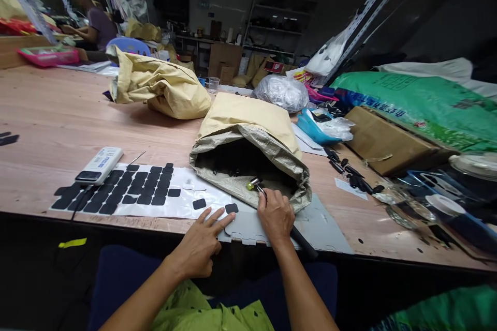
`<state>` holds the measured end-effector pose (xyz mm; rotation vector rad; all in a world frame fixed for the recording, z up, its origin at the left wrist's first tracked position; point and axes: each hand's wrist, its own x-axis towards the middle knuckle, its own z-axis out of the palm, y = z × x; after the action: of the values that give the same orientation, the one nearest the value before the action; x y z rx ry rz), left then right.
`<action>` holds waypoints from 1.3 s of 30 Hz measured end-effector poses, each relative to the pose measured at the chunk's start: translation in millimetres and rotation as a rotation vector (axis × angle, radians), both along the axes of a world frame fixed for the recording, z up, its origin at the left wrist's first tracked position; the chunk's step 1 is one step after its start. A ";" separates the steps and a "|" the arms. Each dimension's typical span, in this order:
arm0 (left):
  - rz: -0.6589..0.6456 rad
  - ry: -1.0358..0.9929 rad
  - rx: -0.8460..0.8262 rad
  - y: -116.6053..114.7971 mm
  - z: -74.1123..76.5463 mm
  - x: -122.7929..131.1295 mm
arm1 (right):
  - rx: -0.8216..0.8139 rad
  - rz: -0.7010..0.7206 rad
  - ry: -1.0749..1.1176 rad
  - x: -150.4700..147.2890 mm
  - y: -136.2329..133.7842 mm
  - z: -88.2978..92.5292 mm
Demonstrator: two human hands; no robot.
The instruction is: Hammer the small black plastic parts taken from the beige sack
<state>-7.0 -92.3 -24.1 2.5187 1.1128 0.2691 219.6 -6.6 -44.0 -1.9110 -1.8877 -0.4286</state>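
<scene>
My right hand (276,215) is closed around a small hammer (254,184) with a yellow-green tip, its dark handle reaching down to the right. The hammer's head lies at the mouth of an open paper sack (248,119) with a grey lining; the sack's inside is mostly dark. My left hand (201,244) has its fingers spread at the table's front edge, fingertips beside a black rounded piece (232,208). More black pieces stick to a white sheet (182,201). A grey board (322,222) lies under the sheet's right end and the sack.
A white device (101,162) with a cable sits on the sheet's left part. Behind are a folded paper sack (166,83) and a plastic bag (281,93). Black parts (355,176), a cardboard box (396,139) and jars stand right. A person (93,23) sits far left.
</scene>
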 end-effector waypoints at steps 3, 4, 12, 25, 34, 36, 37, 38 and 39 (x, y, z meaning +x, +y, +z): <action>0.007 0.026 0.008 -1.7 -1.9 1.9 | 0.005 0.008 -0.007 0.4 0.2 -0.3; 0.000 0.021 -0.009 -1.1 -1.2 1.1 | 0.006 0.006 -0.009 0.4 0.2 -0.1; 0.005 -0.049 -0.075 1.9 1.1 -1.7 | 0.005 0.017 0.007 -0.1 -0.6 1.4; 0.113 -0.238 -0.290 36.2 34.9 -3.9 | 0.012 0.021 0.003 -0.4 -0.5 1.4; 0.956 -0.082 -0.010 152.4 40.1 23.6 | 0.023 0.034 0.027 1.3 0.7 0.5; 1.009 -0.005 -0.046 163.5 36.3 24.7 | 0.012 0.034 0.036 1.5 0.9 0.4; 1.016 0.017 -0.062 166.4 34.6 24.4 | 0.005 0.032 0.037 1.6 1.0 0.4; 1.012 0.031 -0.071 167.5 33.1 23.5 | -0.002 0.029 0.036 1.6 1.0 0.5; 1.005 0.034 -0.071 167.2 32.0 22.2 | -0.007 0.025 0.035 1.5 1.0 0.7</action>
<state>15.2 74.9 8.0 1.6988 2.2604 0.4201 221.1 -5.6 -43.3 -1.8850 -1.8918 -0.3786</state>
